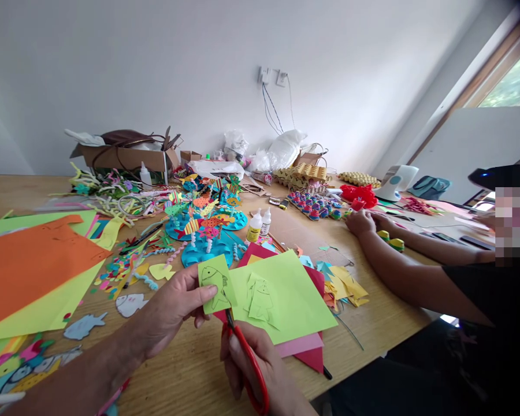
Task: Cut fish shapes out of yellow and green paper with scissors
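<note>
My left hand [171,306] pinches a small light-green paper piece [216,283] with a fish drawn on it in pencil. My right hand [253,367] grips red-handled scissors [248,358], whose blades meet the lower edge of that piece. Just to the right lies a larger green sheet [290,300] with a fish shape cut into it, resting on red and pink sheets [309,349]. Both hands hover above the near edge of the wooden table [190,370].
Orange paper [26,263] and yellow-green sheets lie at left, with paper fish cut-outs [130,303] nearby. Blue fish crafts [205,231], glue bottles [255,225], pipe cleaners and a cardboard box [121,156] fill the middle and back. Another person's arms [398,260] rest on the table at right.
</note>
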The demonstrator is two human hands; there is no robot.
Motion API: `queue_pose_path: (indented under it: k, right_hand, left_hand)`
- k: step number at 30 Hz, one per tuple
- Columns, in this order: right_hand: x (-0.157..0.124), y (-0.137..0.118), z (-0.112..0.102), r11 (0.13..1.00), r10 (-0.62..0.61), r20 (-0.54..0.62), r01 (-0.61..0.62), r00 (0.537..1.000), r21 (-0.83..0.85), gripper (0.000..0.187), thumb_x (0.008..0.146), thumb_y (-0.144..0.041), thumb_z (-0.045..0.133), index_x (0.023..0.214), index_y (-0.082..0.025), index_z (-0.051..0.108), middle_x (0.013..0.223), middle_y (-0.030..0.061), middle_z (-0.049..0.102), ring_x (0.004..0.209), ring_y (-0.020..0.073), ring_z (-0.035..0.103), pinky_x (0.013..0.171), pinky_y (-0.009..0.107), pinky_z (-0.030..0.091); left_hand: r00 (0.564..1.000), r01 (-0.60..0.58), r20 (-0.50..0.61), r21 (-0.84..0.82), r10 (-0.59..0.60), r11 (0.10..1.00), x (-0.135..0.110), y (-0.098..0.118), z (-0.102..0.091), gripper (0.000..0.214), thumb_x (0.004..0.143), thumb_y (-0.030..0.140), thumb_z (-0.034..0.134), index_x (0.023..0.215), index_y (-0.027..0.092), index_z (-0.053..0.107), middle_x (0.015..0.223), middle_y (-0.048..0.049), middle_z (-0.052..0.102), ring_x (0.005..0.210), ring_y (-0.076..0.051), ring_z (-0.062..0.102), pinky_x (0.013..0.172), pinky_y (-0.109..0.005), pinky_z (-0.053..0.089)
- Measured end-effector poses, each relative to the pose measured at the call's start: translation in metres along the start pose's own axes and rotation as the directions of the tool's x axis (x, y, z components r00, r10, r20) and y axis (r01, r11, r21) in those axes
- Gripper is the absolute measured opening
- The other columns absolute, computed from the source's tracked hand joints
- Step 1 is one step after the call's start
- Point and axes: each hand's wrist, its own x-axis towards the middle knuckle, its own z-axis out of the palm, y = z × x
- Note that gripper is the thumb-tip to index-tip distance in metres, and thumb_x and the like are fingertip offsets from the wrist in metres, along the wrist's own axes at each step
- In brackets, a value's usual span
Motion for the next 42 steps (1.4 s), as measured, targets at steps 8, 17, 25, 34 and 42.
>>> queue_pose_path:
  k: [8, 17, 25, 34, 42]
  right_hand:
    - [0.007, 0.011, 0.006, 0.992, -0.106, -0.028, 0.107, 0.994, 0.065, 0.055, 0.079, -0.07, 0.045, 0.072, -0.016, 0.05, 0.042, -0.0068, 0.041, 0.033, 0.0057, 0.034, 0.036, 0.017, 0.023]
    - [0.011, 0.011, 0.01, 0.985, -0.141, -0.051, 0.145, 0.989, 0.09, 0.057, 0.079, -0.071, 0.045, 0.071, -0.015, 0.053, 0.041, -0.0068, 0.04, 0.032, 0.0052, 0.033, 0.034, 0.017, 0.022]
    - [0.01, 0.01, 0.012, 0.98, -0.172, -0.08, 0.178, 0.982, 0.084, 0.053, 0.081, -0.068, 0.045, 0.069, -0.016, 0.048, 0.044, -0.0064, 0.04, 0.034, 0.0049, 0.033, 0.035, 0.016, 0.023]
    - [0.012, 0.012, 0.012, 0.978, -0.182, -0.122, 0.193, 0.976, 0.084, 0.053, 0.08, -0.068, 0.046, 0.067, -0.017, 0.046, 0.04, -0.0074, 0.038, 0.032, 0.0041, 0.03, 0.033, 0.015, 0.022]
    - [0.012, 0.011, 0.013, 0.982, -0.155, -0.144, 0.168, 0.977, 0.086, 0.056, 0.077, -0.072, 0.047, 0.065, -0.017, 0.045, 0.038, -0.0081, 0.037, 0.03, 0.0033, 0.029, 0.031, 0.014, 0.021]
  left_hand:
    - [1.0, -0.016, -0.007, -0.056, 0.016, 0.998, -0.001, -0.004, 0.008, 0.02, 0.067, 0.031, 0.074, 0.077, 0.018, 0.062, 0.066, 0.0024, 0.061, 0.055, -0.01, 0.047, 0.045, -0.018, 0.039]
    - [1.0, -0.011, 0.018, -0.106, 0.013, 0.994, -0.003, -0.008, 0.008, 0.014, 0.071, 0.027, 0.072, 0.074, 0.019, 0.061, 0.063, 0.0047, 0.057, 0.055, -0.009, 0.043, 0.05, -0.018, 0.04]
    - [1.0, -0.016, 0.01, -0.147, 0.018, 0.989, -0.005, -0.011, 0.009, 0.013, 0.071, 0.026, 0.074, 0.072, 0.019, 0.064, 0.063, 0.005, 0.06, 0.055, -0.008, 0.045, 0.051, -0.018, 0.04]
    - [1.0, -0.008, 0.001, -0.163, 0.008, 0.987, -0.005, -0.013, 0.011, 0.014, 0.071, 0.028, 0.073, 0.075, 0.019, 0.063, 0.065, 0.0051, 0.059, 0.056, -0.008, 0.044, 0.051, -0.019, 0.039]
    - [1.0, -0.007, 0.019, -0.151, 0.01, 0.989, -0.003, -0.015, 0.009, 0.01, 0.075, 0.026, 0.07, 0.078, 0.02, 0.062, 0.069, 0.004, 0.059, 0.06, -0.01, 0.046, 0.054, -0.02, 0.039]
